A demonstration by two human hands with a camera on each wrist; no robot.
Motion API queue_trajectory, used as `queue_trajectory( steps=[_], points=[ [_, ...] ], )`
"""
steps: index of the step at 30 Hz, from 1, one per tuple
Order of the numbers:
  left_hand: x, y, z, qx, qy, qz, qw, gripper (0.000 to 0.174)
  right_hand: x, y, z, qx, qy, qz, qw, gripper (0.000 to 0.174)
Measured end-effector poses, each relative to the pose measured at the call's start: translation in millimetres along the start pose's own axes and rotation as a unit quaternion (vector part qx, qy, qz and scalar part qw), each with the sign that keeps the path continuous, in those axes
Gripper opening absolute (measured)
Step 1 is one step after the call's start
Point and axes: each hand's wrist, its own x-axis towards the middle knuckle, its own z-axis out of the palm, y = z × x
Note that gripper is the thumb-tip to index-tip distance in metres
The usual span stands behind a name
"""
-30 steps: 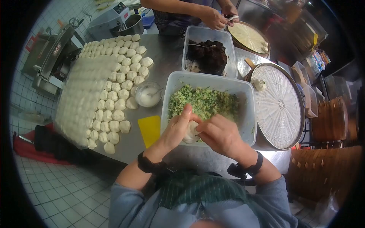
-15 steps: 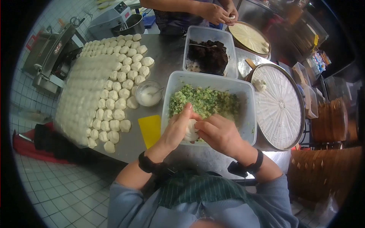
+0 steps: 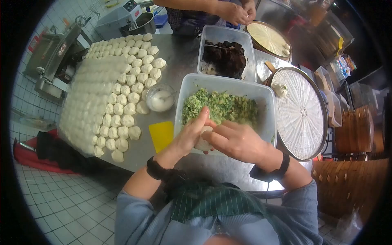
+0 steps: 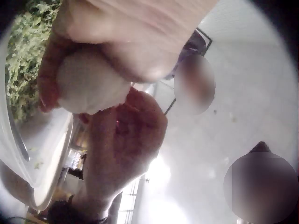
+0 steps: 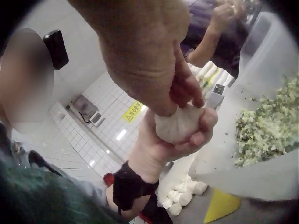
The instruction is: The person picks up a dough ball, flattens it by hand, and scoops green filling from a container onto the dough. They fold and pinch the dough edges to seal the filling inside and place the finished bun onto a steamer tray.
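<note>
A pleated, filled dough bun [image 5: 180,126] rests in my left hand [image 3: 188,134], whose fingers curl round its side. From above, my right hand [image 3: 241,141] pinches the gathered dough at the bun's top. In the left wrist view the bun's smooth round underside [image 4: 88,86] shows between the fingers. Both hands are over the near edge of a clear plastic tub [image 3: 269,122] of chopped green filling [image 3: 222,107]. In the head view the right fingers cover much of the bun.
Rows of dough pieces [image 3: 122,110] lie left, partly under a plastic sheet [image 3: 87,98]. Nearby are a bowl [image 3: 160,98] of white powder, a yellow scraper [image 3: 161,136] and a tub of dark filling [image 3: 228,61]. A round steamer [image 3: 300,118] holding one bun stands right. Another person's hands [image 3: 237,12] work opposite.
My right hand's fingers have shifted over the bun's top and now hide more of it, while the left hand still cradles it. The other person's hands have moved slightly.
</note>
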Motion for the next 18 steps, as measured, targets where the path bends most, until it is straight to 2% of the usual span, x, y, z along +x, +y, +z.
queue_trajectory(
  steps=[1,5,7,8,9,11,12,13,15,16,18],
  points=[
    [-1,1,0,0.018,0.031,0.010,0.999,0.070,3,2,-1,-0.007,-0.026,-0.023,0.999,0.027],
    [3,7,-14,0.005,0.023,-0.002,1.000,0.069,16,11,8,0.018,-0.027,-0.018,0.999,0.025],
    [11,5,-24,0.031,0.082,0.054,0.995,0.066,28,18,15,0.097,0.062,0.010,0.993,0.018],
    [17,1,-34,0.057,0.085,0.084,0.991,0.067,34,20,12,0.186,0.031,0.052,0.981,0.018],
    [17,0,-41,0.056,0.088,0.085,0.991,0.067,39,25,10,0.186,0.029,0.049,0.981,0.018],
    [14,0,-53,0.022,0.138,0.083,0.987,0.069,44,38,6,0.297,0.007,0.200,0.934,0.017],
    [5,3,-58,-0.043,0.104,0.072,0.991,0.071,42,48,11,0.235,-0.001,0.231,0.944,0.012],
    [1,1,-62,-0.044,0.105,0.071,0.991,0.071,36,57,23,0.236,-0.003,0.232,0.944,0.012],
    [-4,-4,-66,-0.169,0.069,0.095,0.979,0.071,22,73,52,0.055,-0.130,0.224,0.964,0.012],
    [-6,-5,-67,-0.173,0.069,0.098,0.978,0.071,15,78,65,0.052,-0.133,0.222,0.965,0.012],
    [-8,-9,-65,-0.234,0.037,0.094,0.967,0.068,4,78,86,0.028,-0.204,0.173,0.963,0.015]
  ],
)
